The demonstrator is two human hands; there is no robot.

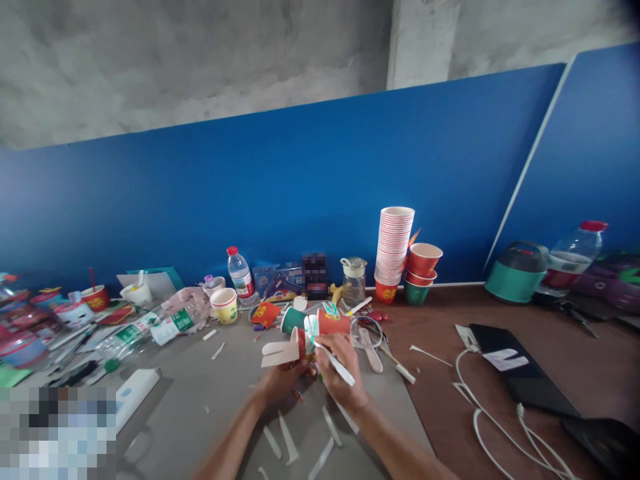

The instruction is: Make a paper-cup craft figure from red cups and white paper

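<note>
My left hand (281, 381) is closed around a paper cup craft (290, 348) with white cut strips sticking out to the left. My right hand (343, 373) is closed on a white pen-like stick (336, 364) and presses against the cut end of the same craft. A red cup (333, 323) and a green cup (291, 320) lie on their sides just behind my hands. White paper strips (289, 440) lie scattered on the grey table (200, 393) under my forearms.
A tall stack of red and white cups (393, 253) and a short stack of red and green cups (421, 272) stand by the blue wall. Water bottles (241, 275), a glass jar (354, 280), a yellow cup (225, 305), a teal container (517, 272), white cables (500, 427) and a black tablet (515, 373) lie around.
</note>
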